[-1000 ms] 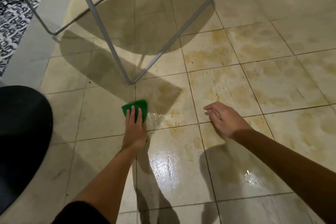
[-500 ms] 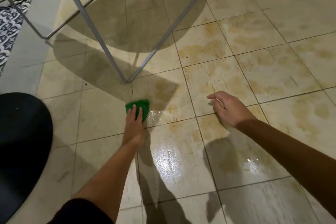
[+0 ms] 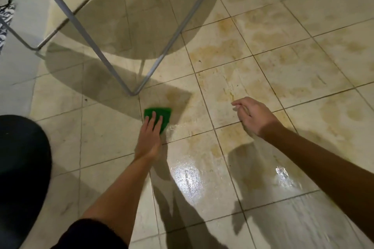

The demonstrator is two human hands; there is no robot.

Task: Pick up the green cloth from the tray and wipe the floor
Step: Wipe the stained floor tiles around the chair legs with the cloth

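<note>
Green cloth (image 3: 165,114) lies on the floor (image 3: 303,218) under your left hand (image 3: 149,135), fingers straight and pressing. In the last second it has slid right past the metal frame (image 3: 132,93), so wiping is advancing toward the stains (image 3: 218,54). Your right hand (image 3: 255,115) hovers loosely curled, holding nothing.

Left hand (image 3: 148,137) presses green cloth (image 3: 158,115) flat on wet tiled floor (image 3: 263,62); right hand (image 3: 256,116) hovers, fingers loosely curled.

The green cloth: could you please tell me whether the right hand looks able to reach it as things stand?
Probably yes: the right hand is empty, to the right of the green cloth, with only bare floor between them, though the left hand covers its near part.
</note>
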